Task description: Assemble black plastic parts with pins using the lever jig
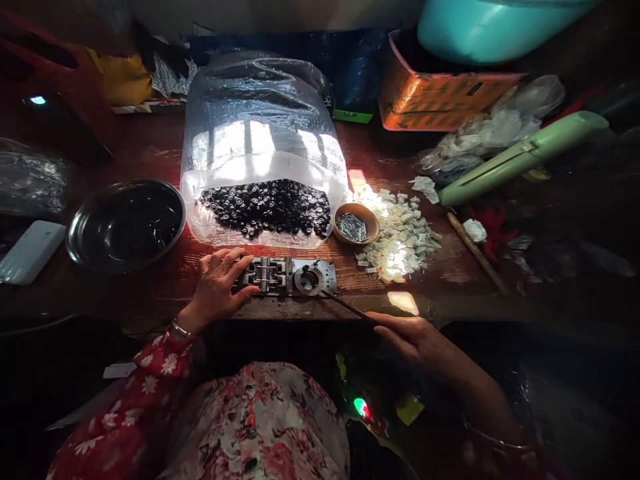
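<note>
My left hand (219, 282) rests on the left end of a small metal jig (287, 276) at the table's front edge, fingers bent over it. My right hand (406, 335) is closed on a thin dark rod (345, 305) whose tip points at the round part of the jig. Behind the jig lies an open clear plastic bag (260, 127) full of small black round pieces (267, 207). A small wooden bowl (356, 223) of thin metal pins stands to the bag's right, next to a heap of small white pieces (403, 237).
A dark metal bowl (126, 223) sits at the left, a white flat device (31, 251) beyond it. At the right lie a green tool (525, 157), crumpled plastic, a wooden stick (475, 250), an orange crate (440, 93) and a teal tub (490, 27).
</note>
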### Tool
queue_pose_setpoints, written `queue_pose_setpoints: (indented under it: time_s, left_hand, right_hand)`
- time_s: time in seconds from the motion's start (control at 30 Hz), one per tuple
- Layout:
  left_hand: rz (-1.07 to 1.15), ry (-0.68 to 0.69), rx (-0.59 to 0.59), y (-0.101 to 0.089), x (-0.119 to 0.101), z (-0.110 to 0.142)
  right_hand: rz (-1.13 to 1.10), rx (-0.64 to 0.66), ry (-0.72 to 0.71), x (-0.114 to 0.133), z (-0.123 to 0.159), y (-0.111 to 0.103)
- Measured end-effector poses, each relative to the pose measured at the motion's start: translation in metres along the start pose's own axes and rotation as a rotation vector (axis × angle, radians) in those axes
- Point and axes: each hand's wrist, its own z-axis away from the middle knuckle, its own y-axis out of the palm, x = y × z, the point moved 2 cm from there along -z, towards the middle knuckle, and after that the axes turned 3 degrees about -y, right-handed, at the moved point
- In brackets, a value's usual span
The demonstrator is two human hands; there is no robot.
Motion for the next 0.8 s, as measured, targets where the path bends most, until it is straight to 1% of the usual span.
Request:
queue_pose_setpoints:
  time_s: [0.07, 0.13, 0.2, 0.3, 0.4, 0.47, 0.6, 0.7, 0.8]
  left_hand:
    - [-0.012, 0.002, 0.022, 0.003, 0.000, 0.000]
    - [-0.020, 0.000, 0.043, 0.007, 0.000, -0.001]
    - [-0.028, 0.003, 0.057, 0.010, 0.000, -0.001]
    - [-0.042, 0.015, 0.066, 0.013, 0.000, -0.001]
    - [-0.044, 0.029, 0.077, 0.015, 0.001, -0.001]
    - [-0.045, 0.028, 0.077, 0.016, 0.002, 0.000]
    - [-0.050, 0.019, 0.076, 0.017, 0.003, 0.000]
    - [-0.032, 0.032, 0.073, 0.018, 0.003, 0.000]
    - [-0.011, 0.021, 0.069, 0.019, 0.003, 0.000]
  right_hand:
    - [-0.090, 0.067, 0.071, 0.000, -0.006, -0.007]
    - [-0.159, 0.098, 0.135, 0.000, -0.009, -0.009]
    - [-0.215, 0.117, 0.176, 0.001, -0.010, -0.008]
    - [-0.301, 0.162, 0.232, 0.000, -0.004, 0.000]
    - [-0.411, 0.208, 0.311, 0.002, 0.008, 0.015]
    - [-0.495, 0.235, 0.349, 0.005, 0.017, 0.029]
    - [-0.717, 0.306, 0.355, 0.016, 0.034, 0.065]
    - [-0.854, 0.284, 0.375, 0.023, 0.040, 0.083]
    - [-0.861, 0.246, 0.375, 0.028, 0.041, 0.087]
